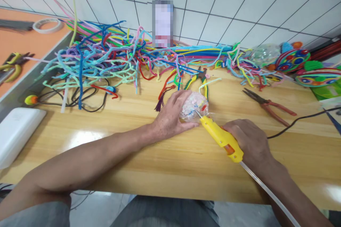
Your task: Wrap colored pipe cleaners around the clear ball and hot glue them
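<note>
My left hand (pixel 170 117) is wrapped around the left side of a clear, glittery ball (pixel 193 104) with blue, red and yellow bits on it. In my right hand (pixel 247 138) is a yellow hot glue gun (pixel 221 136), its metal nozzle at the front of the ball, seemingly touching it. A long clear glue stick (pixel 269 191) runs out of the gun's rear end. Just behind the ball lie green-and-yellow-handled pliers (pixel 201 76), and a dark purple tassel (pixel 160 103) is left of it. My fingers hide part of the ball.
A tangle of colourful pipe cleaners (pixel 101 56) spreads along the tiled wall. Red-handled pliers (pixel 269 104) lie to the right, before decorated round pieces (pixel 293 59). A white box-like object (pixel 21 133) sits at left. A black cord (pixel 301 117) crosses the right side.
</note>
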Demonstrator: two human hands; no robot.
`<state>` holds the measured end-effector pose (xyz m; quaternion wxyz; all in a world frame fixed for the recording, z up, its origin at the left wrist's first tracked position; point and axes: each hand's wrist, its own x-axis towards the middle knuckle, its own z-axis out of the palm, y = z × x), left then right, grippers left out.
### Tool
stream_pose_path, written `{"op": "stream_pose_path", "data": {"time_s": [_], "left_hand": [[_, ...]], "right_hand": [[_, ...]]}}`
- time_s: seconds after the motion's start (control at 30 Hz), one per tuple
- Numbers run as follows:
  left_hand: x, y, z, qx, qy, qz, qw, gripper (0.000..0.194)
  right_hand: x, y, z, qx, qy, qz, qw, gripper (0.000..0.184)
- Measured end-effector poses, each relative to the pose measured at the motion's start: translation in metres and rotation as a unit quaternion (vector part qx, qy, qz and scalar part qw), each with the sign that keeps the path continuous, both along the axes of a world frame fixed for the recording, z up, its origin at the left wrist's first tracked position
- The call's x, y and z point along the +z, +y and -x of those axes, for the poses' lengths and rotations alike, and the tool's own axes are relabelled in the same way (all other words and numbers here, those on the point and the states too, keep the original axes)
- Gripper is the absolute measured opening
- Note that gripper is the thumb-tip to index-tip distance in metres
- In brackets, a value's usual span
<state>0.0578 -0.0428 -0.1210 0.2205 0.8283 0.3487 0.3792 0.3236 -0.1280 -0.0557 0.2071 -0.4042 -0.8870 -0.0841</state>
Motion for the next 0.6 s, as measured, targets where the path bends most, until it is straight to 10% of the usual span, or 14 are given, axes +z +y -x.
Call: {"op": "stream_pose_path", "data": {"time_s": [0.6], "left_hand": [[0.0033, -0.0004, 0.0003, 0.0, 0.002, 0.004, 1.0, 0.109]], "right_hand": [[-0.0003, -0.0003, 0.0016, 0.006, 0.036, -0.01, 0.999, 0.018]]}}
